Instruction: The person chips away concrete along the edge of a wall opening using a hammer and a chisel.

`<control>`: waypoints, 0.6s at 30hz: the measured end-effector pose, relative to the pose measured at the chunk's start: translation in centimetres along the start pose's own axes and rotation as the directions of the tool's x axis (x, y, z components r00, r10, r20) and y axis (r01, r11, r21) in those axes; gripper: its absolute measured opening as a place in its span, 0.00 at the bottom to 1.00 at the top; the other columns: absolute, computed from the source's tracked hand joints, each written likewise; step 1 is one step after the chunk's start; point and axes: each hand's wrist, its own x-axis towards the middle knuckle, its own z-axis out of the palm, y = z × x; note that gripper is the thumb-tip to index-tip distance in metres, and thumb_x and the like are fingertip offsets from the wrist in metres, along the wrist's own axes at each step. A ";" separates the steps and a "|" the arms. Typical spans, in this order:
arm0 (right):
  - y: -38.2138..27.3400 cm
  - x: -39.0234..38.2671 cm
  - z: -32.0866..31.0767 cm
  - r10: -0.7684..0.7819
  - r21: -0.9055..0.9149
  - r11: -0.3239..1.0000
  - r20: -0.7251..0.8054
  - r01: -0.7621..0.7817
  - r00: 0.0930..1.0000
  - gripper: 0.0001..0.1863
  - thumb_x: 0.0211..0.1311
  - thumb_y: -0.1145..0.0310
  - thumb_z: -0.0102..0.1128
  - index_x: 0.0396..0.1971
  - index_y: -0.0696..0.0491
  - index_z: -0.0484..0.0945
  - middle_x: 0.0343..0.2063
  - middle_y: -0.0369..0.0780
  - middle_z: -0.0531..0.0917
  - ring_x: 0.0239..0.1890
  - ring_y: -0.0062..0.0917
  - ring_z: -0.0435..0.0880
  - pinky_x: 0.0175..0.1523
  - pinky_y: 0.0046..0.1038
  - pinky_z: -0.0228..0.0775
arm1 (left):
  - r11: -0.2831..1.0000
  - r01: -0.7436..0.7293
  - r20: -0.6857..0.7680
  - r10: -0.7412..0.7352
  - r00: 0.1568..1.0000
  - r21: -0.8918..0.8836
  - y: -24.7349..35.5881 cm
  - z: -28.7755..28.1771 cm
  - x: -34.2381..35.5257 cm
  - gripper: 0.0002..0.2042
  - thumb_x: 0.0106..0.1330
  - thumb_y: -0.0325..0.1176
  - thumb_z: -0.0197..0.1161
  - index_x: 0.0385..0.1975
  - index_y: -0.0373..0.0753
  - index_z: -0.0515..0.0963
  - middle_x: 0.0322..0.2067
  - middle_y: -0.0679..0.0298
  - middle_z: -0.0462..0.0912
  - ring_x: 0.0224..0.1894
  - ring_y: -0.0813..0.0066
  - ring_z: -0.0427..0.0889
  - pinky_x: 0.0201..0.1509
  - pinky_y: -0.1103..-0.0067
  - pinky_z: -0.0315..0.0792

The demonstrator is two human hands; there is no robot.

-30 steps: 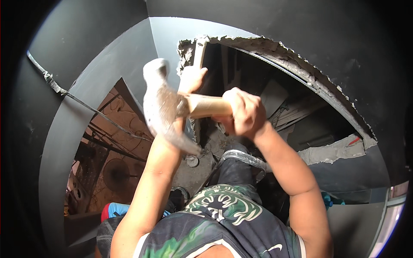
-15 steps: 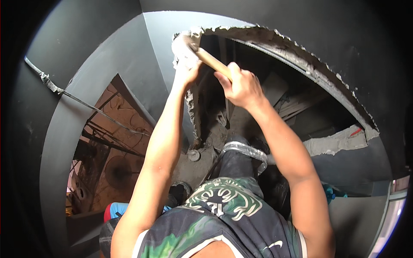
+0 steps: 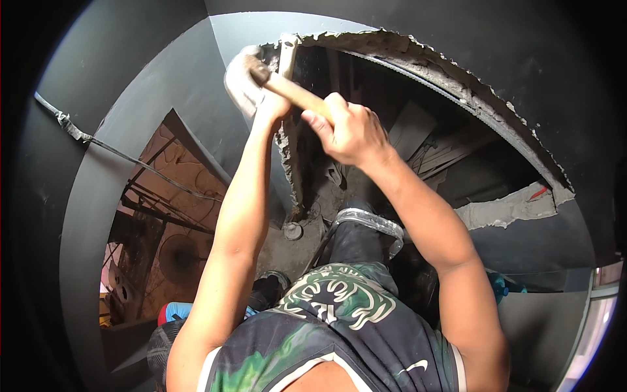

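Observation:
My right hand (image 3: 356, 134) is closed round the wooden handle of a hammer (image 3: 297, 93). The hammer's dark, blurred head points up and left, over a pale piece (image 3: 236, 81) that looks like broken wall material. My left hand (image 3: 274, 106) is raised at the end of the straight left arm and appears to grip that pale piece; the hammer hides most of its fingers. Just beyond, a pale upright strip (image 3: 287, 55) stands at the top of the jagged wall edge (image 3: 287, 157).
A large curved opening with a ragged rim (image 3: 450, 78) spans the right. Loose boards (image 3: 450, 153) lie inside it. A cable (image 3: 157, 168) crosses the left opening, with a round fan (image 3: 179, 258) beyond. Near my legs is a rubble-strewn floor (image 3: 287, 251).
Both hands and the hammer have shifted left and slightly up. The pale piece has swung left, away from the wall edge, uncovering the upright strip.

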 end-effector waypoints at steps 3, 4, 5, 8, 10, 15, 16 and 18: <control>-3.3 -0.9 -1.7 -0.261 0.080 0.958 -0.151 0.275 0.954 0.21 0.64 0.52 0.65 0.32 0.57 0.73 0.21 0.48 0.81 0.22 0.46 0.84 0.27 0.39 0.79 | 0.979 -0.086 0.179 0.053 0.982 0.185 3.3 -1.1 0.4 0.17 0.67 0.36 0.65 0.18 0.32 0.78 0.13 0.65 0.74 0.17 0.75 0.74 0.24 0.72 0.68; -3.6 -1.2 -2.7 -0.314 0.093 0.937 -0.196 0.336 0.929 0.19 0.62 0.56 0.69 0.32 0.56 0.74 0.22 0.47 0.80 0.24 0.45 0.84 0.28 0.37 0.78 | 0.985 0.151 0.194 -0.165 0.967 0.081 6.5 -0.1 -0.1 0.16 0.66 0.36 0.65 0.19 0.32 0.79 0.13 0.65 0.73 0.17 0.75 0.74 0.24 0.72 0.69; -1.8 -2.0 -3.9 -0.316 -0.007 0.947 -0.198 0.321 0.928 0.19 0.62 0.56 0.69 0.32 0.56 0.73 0.23 0.46 0.80 0.24 0.45 0.84 0.27 0.37 0.78 | 0.980 0.198 0.301 -0.199 0.933 0.034 6.6 3.9 0.6 0.13 0.66 0.37 0.64 0.26 0.31 0.82 0.15 0.61 0.77 0.19 0.70 0.77 0.27 0.70 0.72; -1.1 -0.3 -1.1 -0.316 0.006 0.947 -0.178 0.322 0.932 0.25 0.67 0.46 0.61 0.34 0.57 0.72 0.21 0.48 0.80 0.20 0.44 0.84 0.24 0.39 0.79 | 0.761 -0.406 0.254 0.319 0.913 0.506 0.8 -2.4 1.1 0.12 0.67 0.37 0.61 0.36 0.33 0.85 0.22 0.55 0.83 0.24 0.65 0.82 0.30 0.69 0.75; 2.2 -0.6 -0.2 0.054 -0.045 0.997 -0.034 -0.055 0.998 0.25 0.71 0.47 0.55 0.31 0.57 0.69 0.16 0.52 0.80 0.21 0.53 0.83 0.24 0.47 0.77 | 0.846 -0.259 0.261 0.149 0.954 0.465 1.0 -1.8 1.7 0.15 0.68 0.39 0.56 0.49 0.39 0.81 0.26 0.56 0.81 0.27 0.65 0.82 0.29 0.69 0.74; 3.5 -4.0 -0.2 0.140 -0.037 0.989 -0.060 -0.143 0.988 0.25 0.71 0.46 0.55 0.29 0.56 0.70 0.14 0.53 0.79 0.22 0.55 0.83 0.25 0.49 0.77 | 0.927 -0.365 -0.131 0.373 0.918 0.080 6.3 2.6 -0.4 0.18 0.66 0.36 0.58 0.52 0.34 0.75 0.42 0.47 0.81 0.44 0.50 0.82 0.52 0.66 0.76; 1.6 -3.7 0.1 0.063 0.024 0.998 -0.085 -0.061 0.994 0.24 0.71 0.47 0.55 0.30 0.56 0.71 0.14 0.52 0.79 0.21 0.54 0.83 0.25 0.49 0.77 | 0.958 -0.191 0.022 0.190 0.981 0.213 4.3 1.2 -0.1 0.20 0.65 0.41 0.61 0.52 0.35 0.76 0.39 0.49 0.81 0.41 0.55 0.82 0.49 0.67 0.76; -1.7 -3.1 0.0 -0.072 0.103 0.991 -0.105 0.083 0.992 0.22 0.68 0.50 0.59 0.34 0.57 0.73 0.20 0.50 0.81 0.23 0.48 0.85 0.27 0.43 0.79 | 0.862 0.113 0.235 -0.258 0.937 0.495 0.9 -0.6 0.8 0.26 0.63 0.50 0.68 0.51 0.36 0.76 0.32 0.55 0.81 0.35 0.65 0.81 0.42 0.69 0.77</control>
